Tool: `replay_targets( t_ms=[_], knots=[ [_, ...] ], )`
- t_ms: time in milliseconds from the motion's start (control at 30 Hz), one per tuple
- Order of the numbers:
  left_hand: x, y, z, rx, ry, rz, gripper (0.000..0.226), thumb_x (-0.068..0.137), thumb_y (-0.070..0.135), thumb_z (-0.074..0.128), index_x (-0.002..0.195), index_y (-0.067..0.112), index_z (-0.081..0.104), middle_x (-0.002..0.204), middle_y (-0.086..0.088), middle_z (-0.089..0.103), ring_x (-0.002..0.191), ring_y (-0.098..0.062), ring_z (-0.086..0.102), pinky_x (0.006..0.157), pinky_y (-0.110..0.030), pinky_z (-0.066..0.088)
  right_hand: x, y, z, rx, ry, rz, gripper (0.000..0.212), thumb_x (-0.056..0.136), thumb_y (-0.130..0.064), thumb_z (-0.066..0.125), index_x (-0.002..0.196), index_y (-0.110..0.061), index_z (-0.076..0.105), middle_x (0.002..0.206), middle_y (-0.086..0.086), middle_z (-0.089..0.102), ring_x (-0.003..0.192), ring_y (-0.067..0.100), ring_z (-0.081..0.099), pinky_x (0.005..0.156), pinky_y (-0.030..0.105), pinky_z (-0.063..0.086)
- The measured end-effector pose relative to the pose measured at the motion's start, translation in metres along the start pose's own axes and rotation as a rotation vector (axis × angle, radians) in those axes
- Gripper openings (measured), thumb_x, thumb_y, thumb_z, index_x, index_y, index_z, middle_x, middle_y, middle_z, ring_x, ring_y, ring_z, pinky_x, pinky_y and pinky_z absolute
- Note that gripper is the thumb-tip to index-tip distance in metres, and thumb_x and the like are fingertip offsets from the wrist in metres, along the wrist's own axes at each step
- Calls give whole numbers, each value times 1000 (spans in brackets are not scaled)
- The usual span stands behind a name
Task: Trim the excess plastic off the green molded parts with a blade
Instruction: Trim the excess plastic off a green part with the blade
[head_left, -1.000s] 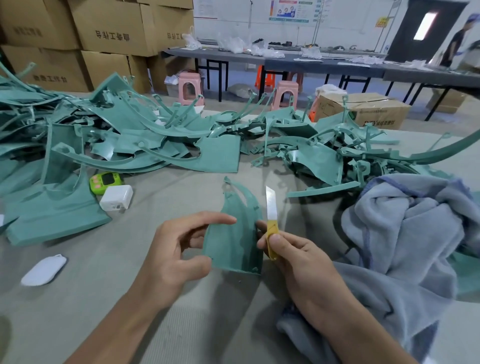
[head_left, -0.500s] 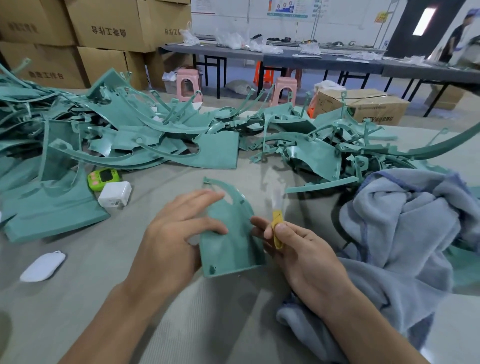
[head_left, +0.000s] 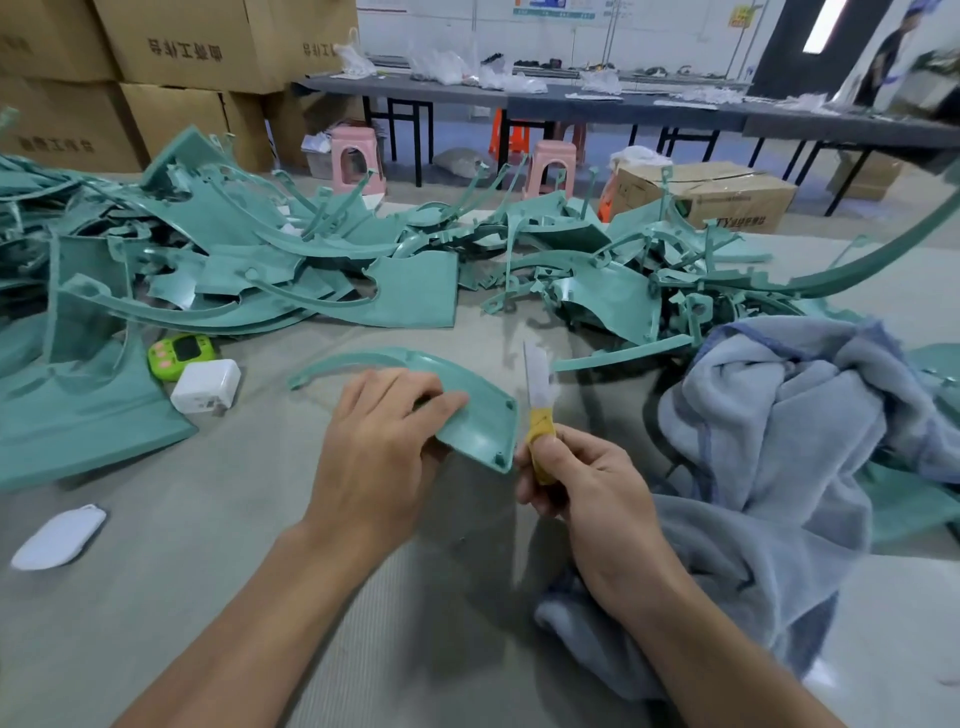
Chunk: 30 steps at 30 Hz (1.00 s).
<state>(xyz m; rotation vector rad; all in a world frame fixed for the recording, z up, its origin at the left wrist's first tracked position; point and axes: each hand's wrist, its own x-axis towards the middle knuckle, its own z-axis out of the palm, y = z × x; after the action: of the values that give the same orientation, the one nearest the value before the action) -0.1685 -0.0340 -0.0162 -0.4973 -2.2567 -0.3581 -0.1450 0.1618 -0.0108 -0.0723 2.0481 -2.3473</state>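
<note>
My left hand (head_left: 384, 447) grips the green molded part (head_left: 480, 421): fingers curled over its top face, thumb out of sight underneath. Part sits low over the tabletop (head_left: 208, 597), mid-view; can't tell if its near edge touches the surface. Long axis runs left-right: wide end by the blade, then it arcs away left to a thin tip

My right hand (head_left: 582, 488) is wrapped round the yellow-taped handle of the blade (head_left: 537, 384), steel pointing up and away from me, blurred. Blade stands just right of the part's wide end, roughly parallel to that short side; touching or a sliver apart, can't resolve

So the work edge lies between the hands, right hand nearer. My read: next cut runs along that short end. Left fingertips sit near that edge, so a slip toward them is the risk

Pile of green parts (head_left: 395, 291) lies beyond, towel (head_left: 779, 441) beside and under my right forearm
</note>
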Motion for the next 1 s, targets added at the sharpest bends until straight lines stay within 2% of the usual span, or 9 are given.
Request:
replay_targets(
  t_ms=[133, 233, 467, 600, 667, 767, 833, 933, 1000],
  knots=[
    [3, -16, 16, 16, -78, -42, 32, 73, 1, 73, 103, 12, 78, 102, -3, 69, 99, -28, 59, 100, -43, 44, 7, 6, -7, -58, 72, 39, 41, 103, -11, 53, 68, -17, 73, 60, 11, 64, 54, 14, 49, 51, 19, 40],
    [7, -23, 24, -10, -52, -51, 25, 80, 8, 70, 103, 11, 78, 106, -2, 74, 103, -27, 60, 92, -40, 46, 18, 9, -23, -399, 156, -25, 30, 99, -17, 57, 72, -17, 71, 62, 3, 68, 53, 10, 48, 54, 28, 39],
    [4, -30, 27, -71, 12, -24, 22, 86, 17, 66, 103, 16, 79, 107, 5, 75, 101, -21, 58, 88, -35, 44, 31, 10, -35, -545, -202, -57, 27, 99, -26, 61, 76, -20, 73, 64, 1, 66, 59, 10, 52, 60, 26, 41],
    [1, -33, 20, -191, 34, 21, 23, 84, 11, 72, 107, 15, 78, 111, 9, 72, 104, -20, 58, 93, -37, 49, 46, 15, -38, -739, -47, -40, 33, 99, -28, 60, 68, -28, 69, 57, 2, 60, 50, 5, 47, 52, 25, 38],
    [-1, -34, 17, -214, 40, 27, 26, 84, 7, 76, 109, 15, 77, 113, 9, 71, 105, -20, 58, 94, -38, 49, 49, 13, -39, -714, 59, -81, 35, 98, -25, 61, 64, -29, 68, 52, -3, 56, 47, 6, 44, 48, 23, 36],
    [-2, -34, 13, -230, 42, 19, 29, 83, 3, 78, 110, 14, 77, 114, 7, 71, 106, -19, 57, 98, -33, 47, 42, 8, -41, -452, -154, -139, 26, 93, -29, 62, 69, -22, 71, 56, -2, 55, 52, 10, 45, 53, 25, 37],
    [-2, -34, 11, -246, 47, 27, 26, 85, 8, 77, 111, 13, 78, 114, 6, 72, 107, -19, 57, 102, -28, 43, 38, 10, -39, -504, -246, -93, 27, 92, -34, 61, 70, -22, 71, 56, -1, 56, 52, 10, 45, 53, 27, 37],
    [-4, -35, 8, -284, 45, 38, 29, 84, 4, 79, 112, 13, 78, 115, 6, 71, 108, -19, 57, 103, -25, 40, 44, 13, -43, -812, 47, -54, 36, 96, -29, 61, 61, -22, 66, 49, -5, 56, 43, 4, 43, 45, 20, 35],
    [-5, -37, 6, -275, 36, 39, 35, 81, -3, 79, 112, 14, 78, 116, 7, 70, 108, -20, 57, 104, -22, 38, 42, 9, -42, -755, 141, -130, 37, 95, -26, 61, 59, -20, 63, 48, -2, 55, 42, 4, 42, 44, 19, 33]
  ],
)
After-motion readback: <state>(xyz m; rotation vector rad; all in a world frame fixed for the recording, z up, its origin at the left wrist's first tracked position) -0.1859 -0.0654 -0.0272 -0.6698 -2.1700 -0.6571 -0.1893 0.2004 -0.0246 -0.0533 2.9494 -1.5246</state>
